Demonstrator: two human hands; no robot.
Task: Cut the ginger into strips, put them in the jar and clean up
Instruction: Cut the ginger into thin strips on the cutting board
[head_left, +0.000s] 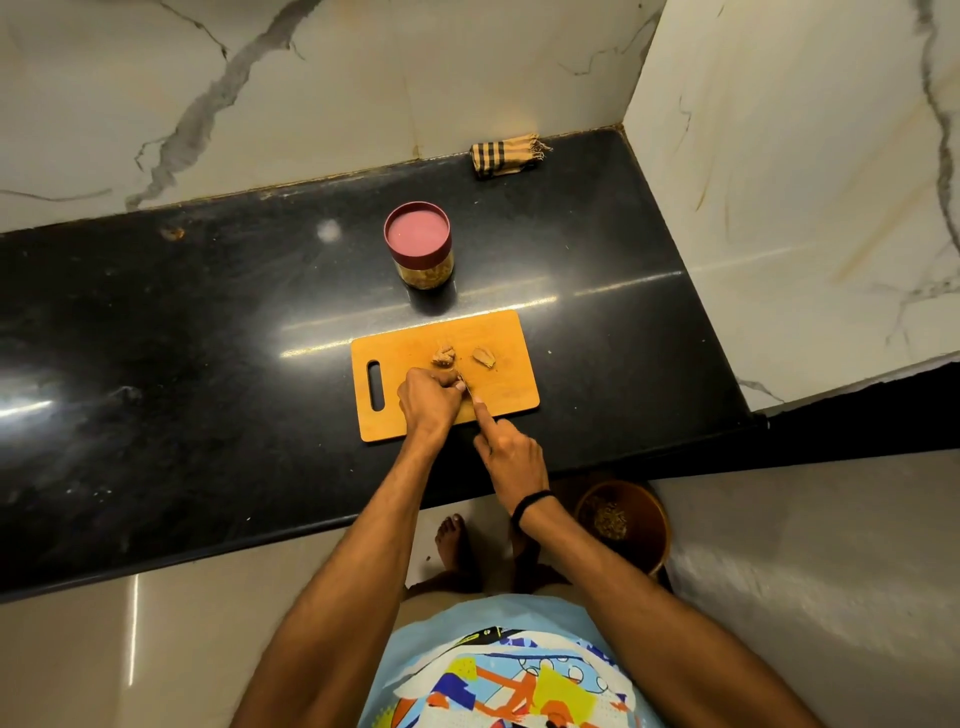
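Observation:
A wooden cutting board (509, 332) lies on the black counter. Two ginger pieces rest on it, one (444, 355) in the middle and one (484, 357) to its right. My left hand (428, 402) is curled over a small piece of ginger near the board's front, mostly hiding it. My right hand (511, 452) grips a knife (466, 391), index finger stretched along the blade's back, the blade beside my left fingertips. Behind the board stands a jar (420, 244) with a red lid on, holding brownish contents.
A folded checked cloth (506, 156) lies at the back against the marble wall. The black counter (208, 338) ends at a marble wall on the right. A brown bin (623, 522) with scraps stands on the floor below the counter edge, next to my feet.

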